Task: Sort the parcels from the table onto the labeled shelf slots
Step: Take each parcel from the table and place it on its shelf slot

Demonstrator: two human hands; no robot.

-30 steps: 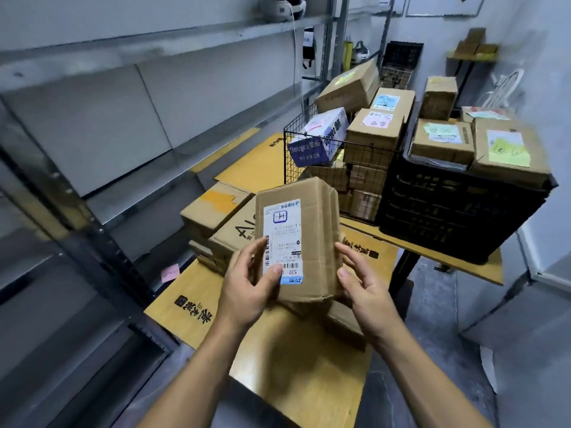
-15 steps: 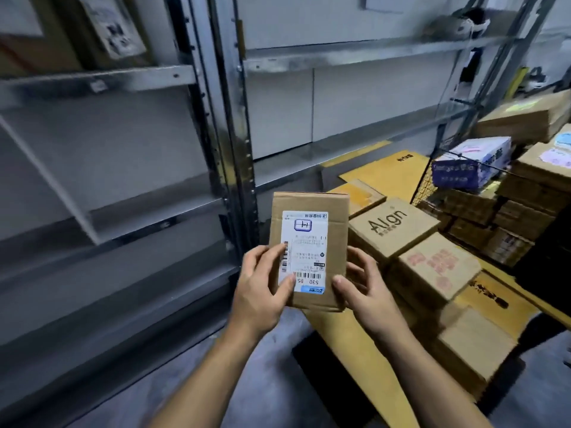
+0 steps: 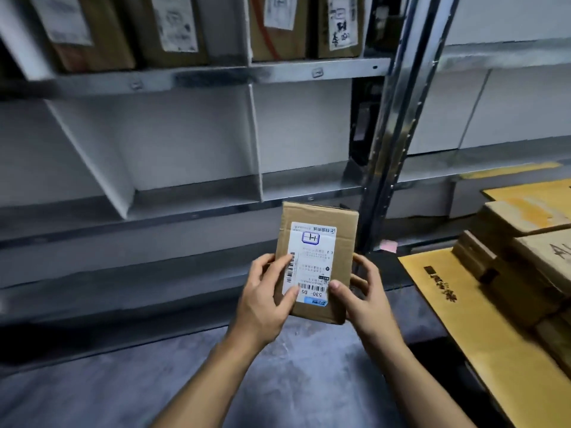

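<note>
Both hands are on one small cardboard parcel (image 3: 321, 268), and what has changed in the last second is where it is being held. A moment ago it was up over the tabletop with crates and stacked boxes behind it. Now the person has swung left, so it faces the metal shelf (image 3: 216, 208), and the tabletop (image 3: 438, 291) with its waiting parcels (image 3: 522, 242) sits off at the right edge. The left hand (image 3: 262, 304) grasps the parcel's left edge, with the thumb laid across the white label (image 3: 312, 251). The right hand (image 3: 364, 301) grasps the lower right corner, thumb on the label's bottom edge and fingers curled behind. That grip looks the same as before; only the body has turned. The parcel is in the air, upright, label toward the person, in front of the shelf's lower rail and just left of the steel upright (image 3: 389, 143). As far as I can tell it touches neither. Behind and above it are two bare slots (image 3: 191, 143) parted by a white divider (image 3: 255, 140), and the tier above already holds labelled boxes (image 3: 278, 26). I'd say the pick-up is finished and the job now is matching label to slot. I can't read any slot tags from here, so I couldn't say which slot is right.
</note>
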